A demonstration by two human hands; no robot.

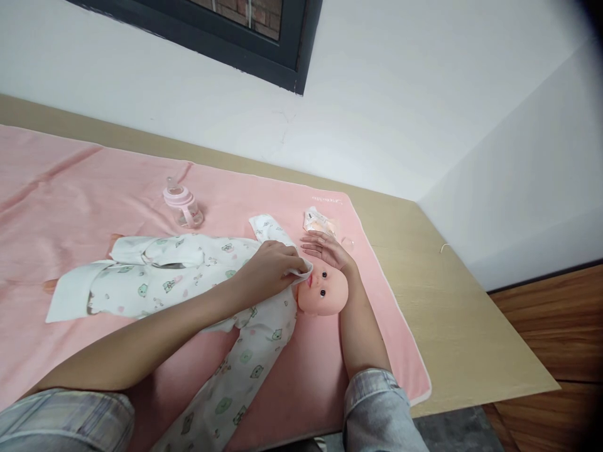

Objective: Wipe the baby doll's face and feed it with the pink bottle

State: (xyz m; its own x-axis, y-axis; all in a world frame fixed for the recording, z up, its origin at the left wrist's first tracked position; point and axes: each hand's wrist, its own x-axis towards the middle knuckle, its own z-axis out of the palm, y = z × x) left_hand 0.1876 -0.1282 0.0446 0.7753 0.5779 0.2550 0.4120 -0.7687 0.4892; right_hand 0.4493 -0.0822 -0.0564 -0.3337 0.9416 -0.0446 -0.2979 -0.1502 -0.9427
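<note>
A bald baby doll (332,290) lies on its back on a pink blanket (301,370), its head toward the right. It wears a white printed outfit (211,260). My left hand (273,267) pinches a piece of white cloth (302,272) at the doll's mouth and chin. Whether that cloth is part of the outfit is hidden by my fingers. Beyond the doll's head, my right hand (325,249) lies with its fingers extended beside the head, near a small packet (318,221), holding nothing that I can see.
A pink baby bottle (181,204) stands on the blanket behind the outfit's legs. A small clear item (347,242) lies right of the packet. The wooden table (424,282) extends past the blanket at the right, with a white wall behind.
</note>
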